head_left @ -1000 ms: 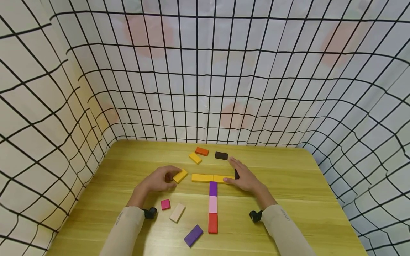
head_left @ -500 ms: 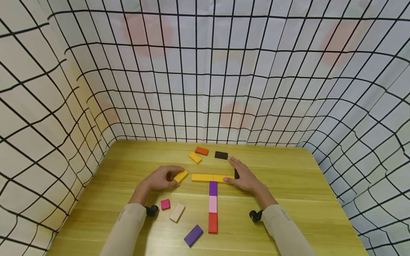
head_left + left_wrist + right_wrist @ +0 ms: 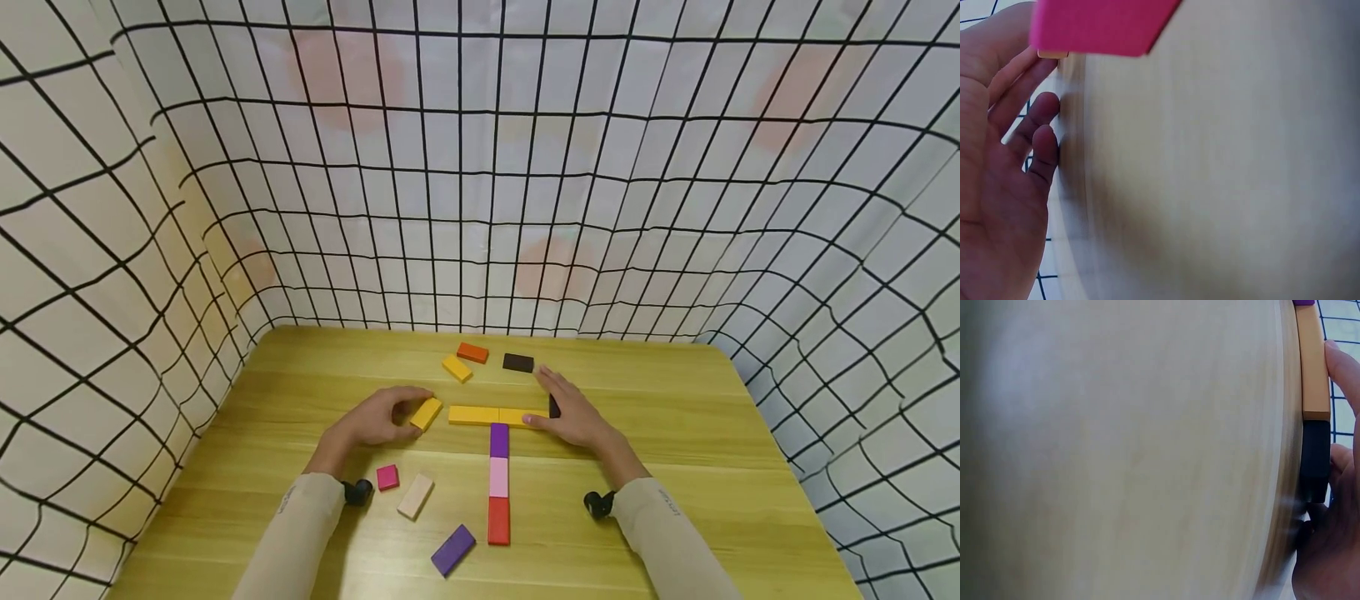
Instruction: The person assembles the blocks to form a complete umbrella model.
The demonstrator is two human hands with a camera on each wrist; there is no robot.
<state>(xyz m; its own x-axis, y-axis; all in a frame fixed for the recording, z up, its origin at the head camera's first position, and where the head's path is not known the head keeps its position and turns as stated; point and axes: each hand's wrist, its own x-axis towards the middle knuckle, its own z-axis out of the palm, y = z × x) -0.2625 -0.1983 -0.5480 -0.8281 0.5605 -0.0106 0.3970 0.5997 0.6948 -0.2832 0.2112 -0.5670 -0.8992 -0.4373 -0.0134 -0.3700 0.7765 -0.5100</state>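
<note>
Between the thumb and index finger of my left hand, a yellow block is pinched at a slant on the wooden table. To its right, two yellow blocks lie end to end in a row. A black block continues that row, partly hidden by my right hand in the head view. My right thumb rests on the right-hand yellow block, and the other fingers reach forward, fairly straight. Below the row runs a column of purple, pink and red blocks.
Behind the row lie an orange block, a loose yellow block and a black one. Nearer are a small magenta block, a cream block and a loose purple block. Black-gridded white walls surround the table.
My left hand has shifted slightly right with the yellow block, which has turned a little steeper. The right hand stays in place on the row.
</note>
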